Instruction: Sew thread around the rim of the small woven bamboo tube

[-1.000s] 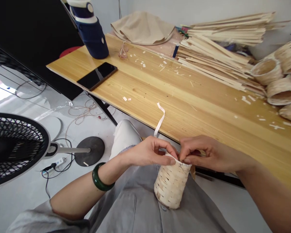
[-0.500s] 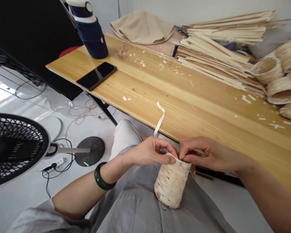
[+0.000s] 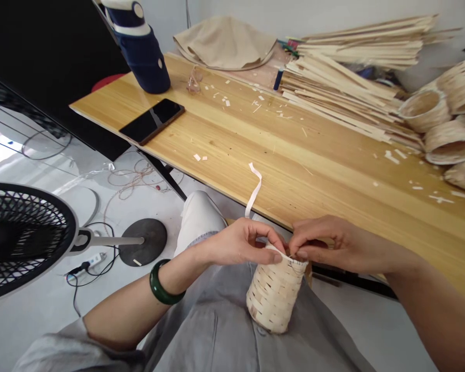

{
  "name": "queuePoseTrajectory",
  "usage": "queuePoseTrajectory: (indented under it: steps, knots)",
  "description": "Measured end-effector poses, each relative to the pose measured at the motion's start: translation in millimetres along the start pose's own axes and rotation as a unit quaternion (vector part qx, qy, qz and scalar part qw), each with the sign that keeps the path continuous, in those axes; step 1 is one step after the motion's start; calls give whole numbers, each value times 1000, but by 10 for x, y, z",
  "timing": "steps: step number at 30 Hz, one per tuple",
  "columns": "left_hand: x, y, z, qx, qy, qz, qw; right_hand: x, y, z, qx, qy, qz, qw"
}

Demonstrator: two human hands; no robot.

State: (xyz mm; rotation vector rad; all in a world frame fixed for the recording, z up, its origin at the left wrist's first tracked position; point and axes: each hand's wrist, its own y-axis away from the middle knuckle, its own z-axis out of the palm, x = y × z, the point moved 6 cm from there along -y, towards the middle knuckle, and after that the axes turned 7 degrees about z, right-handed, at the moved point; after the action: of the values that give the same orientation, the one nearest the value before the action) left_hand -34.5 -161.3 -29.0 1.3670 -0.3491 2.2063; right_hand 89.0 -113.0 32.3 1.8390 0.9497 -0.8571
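A small woven basket of pale wood strips rests tilted on my lap, its mouth up. My left hand pinches the basket's rim, thumb outside and fingers reaching over the edge. At the right side of the rim, my right hand is closed in a pinch; something thin shows at its fingertips, too small to name. Dark stitches run along part of the rim. Beyond my left hand a narrow white strip curls over the table's front edge, its lower end hidden behind the hand.
On the wooden table lie a phone, a blue bottle, scattered scraps, stacked wood strips and a beige cloth. Several woven baskets are piled at right. A fan stands on the floor at left.
My right hand has shifted slightly to the right along the rim, its fingertips still pinched. My left hand and the basket stay nearly in place.
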Motion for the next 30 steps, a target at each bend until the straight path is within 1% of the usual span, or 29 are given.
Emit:
queuePoseTrajectory:
  steps: [4,13,18,23,26,30]
  knots:
    - [17,1,5,3,14,2,1000,6,36,-46,23,8,14,1000]
    - [22,-2,7,3,-3,0,1000,-17,-1,0,25,3,15,1000]
    - [6,-5,-5,7,-6,-3,1000,-8,-13,29,8,-19,21,1000]
    - [-12,-9,-2,-2,-4,-1,1000,58,-31,76,-9,-68,12,998]
    - [-33,-15,-4,0,1,1,1000,76,-43,116,-13,-64,10,998]
    - [-68,-23,-19,11,6,-7,1000,43,-62,143,-16,-47,16,999]
